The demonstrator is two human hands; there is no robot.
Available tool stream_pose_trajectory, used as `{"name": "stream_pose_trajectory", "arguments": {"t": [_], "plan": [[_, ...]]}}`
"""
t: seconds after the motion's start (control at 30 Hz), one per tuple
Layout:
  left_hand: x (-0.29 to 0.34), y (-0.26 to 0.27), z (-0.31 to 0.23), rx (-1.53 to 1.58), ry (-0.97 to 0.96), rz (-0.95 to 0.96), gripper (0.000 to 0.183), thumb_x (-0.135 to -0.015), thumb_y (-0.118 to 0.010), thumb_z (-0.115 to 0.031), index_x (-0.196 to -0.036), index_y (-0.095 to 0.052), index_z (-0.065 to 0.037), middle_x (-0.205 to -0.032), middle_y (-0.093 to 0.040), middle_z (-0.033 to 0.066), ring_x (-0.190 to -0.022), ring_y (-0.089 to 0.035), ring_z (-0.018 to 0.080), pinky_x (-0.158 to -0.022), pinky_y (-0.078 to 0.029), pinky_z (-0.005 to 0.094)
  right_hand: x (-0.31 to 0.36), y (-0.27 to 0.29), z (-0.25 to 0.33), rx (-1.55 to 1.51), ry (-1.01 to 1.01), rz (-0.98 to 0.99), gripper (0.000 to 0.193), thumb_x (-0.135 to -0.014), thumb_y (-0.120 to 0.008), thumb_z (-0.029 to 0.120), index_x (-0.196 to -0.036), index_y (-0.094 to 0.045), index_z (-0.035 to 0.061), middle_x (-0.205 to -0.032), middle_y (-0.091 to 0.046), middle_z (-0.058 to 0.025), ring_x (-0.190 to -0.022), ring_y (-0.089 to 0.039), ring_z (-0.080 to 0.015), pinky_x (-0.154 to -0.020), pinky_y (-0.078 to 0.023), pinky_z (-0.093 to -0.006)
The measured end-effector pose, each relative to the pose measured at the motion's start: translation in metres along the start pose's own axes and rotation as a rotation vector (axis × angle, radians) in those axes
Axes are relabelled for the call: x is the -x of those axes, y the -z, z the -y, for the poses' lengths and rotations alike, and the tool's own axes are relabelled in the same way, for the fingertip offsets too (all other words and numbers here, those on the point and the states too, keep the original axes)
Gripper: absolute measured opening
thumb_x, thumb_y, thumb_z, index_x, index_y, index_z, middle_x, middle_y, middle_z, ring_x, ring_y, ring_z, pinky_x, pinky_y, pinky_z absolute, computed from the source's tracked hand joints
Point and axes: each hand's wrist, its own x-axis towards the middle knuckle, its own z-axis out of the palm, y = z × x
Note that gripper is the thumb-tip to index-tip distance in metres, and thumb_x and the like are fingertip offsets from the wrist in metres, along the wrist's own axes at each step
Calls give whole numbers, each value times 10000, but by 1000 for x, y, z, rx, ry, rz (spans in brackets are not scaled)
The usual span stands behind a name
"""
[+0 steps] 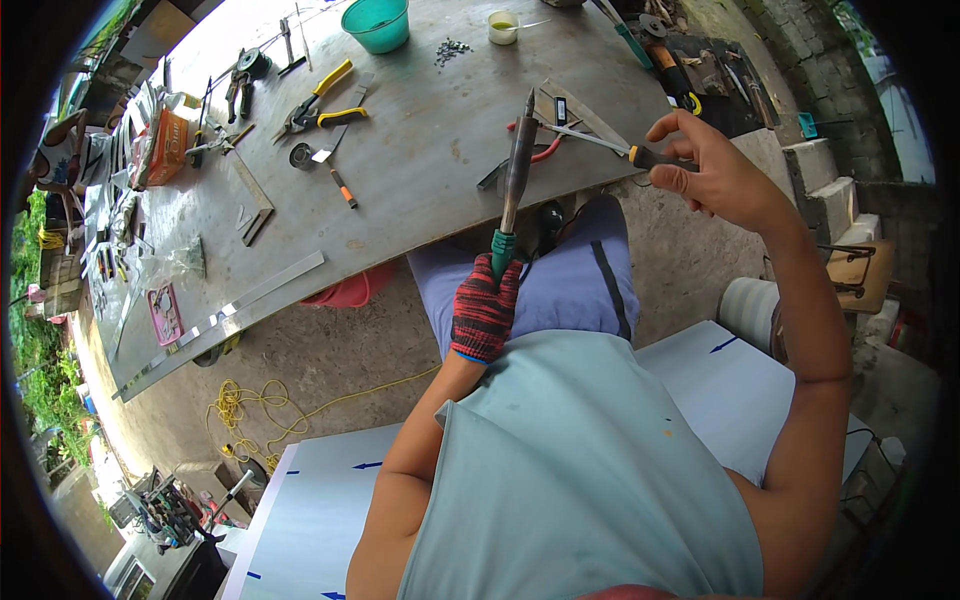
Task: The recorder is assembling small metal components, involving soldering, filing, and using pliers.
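My left hand [485, 315], in a red and black knit glove, is closed round the green handle of a large soldering iron [518, 165]. Its thick dark barrel points away from me over the table edge, with the pointed tip up. My bare right hand [715, 170] holds a screwdriver [650, 158] by its black and yellow handle, between thumb and fingers, with the index finger lifted off. The screwdriver's long shaft points left, toward the iron's barrel. Beneath the shaft lie red-handled pliers [548, 152] and a flat metal strip [590, 118] on the metal table [420, 175].
On the table are a green bowl [378, 28], a small cup [503, 30], dark bits [452, 50], yellow-handled snips [325, 95], a putty knife [342, 185] and an orange box [165, 150]. An angle grinder [665, 60] sits far right. Yellow cord [245, 405] trails across the floor.
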Motion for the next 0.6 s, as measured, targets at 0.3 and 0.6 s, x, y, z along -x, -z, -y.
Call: {"name": "stream_pose_trajectory", "arguments": {"t": [0.3,0.6], "plan": [[-2,0,0,-6,0,24,308,-1015,-670,-345,-1066,-607,-48,-791,-672,257,-745,-658,476,-619,-486,545,3,-23,-25,529,470,-446,250,-982,-705,222,-1084,-681,-6,-814,-671,-92,-688,-635,-204,-688,-533,-347],[3,3,12,-81,-10,18,297,-1003,-691,-341,-1071,-621,-60,-775,-678,228,-711,-666,446,-608,-494,511,-1,-11,-38,-434,-74,227,316,-1068,-606,288,-1118,-697,-10,-721,-604,13,-578,-506,-15,-481,-397,-195]]}}
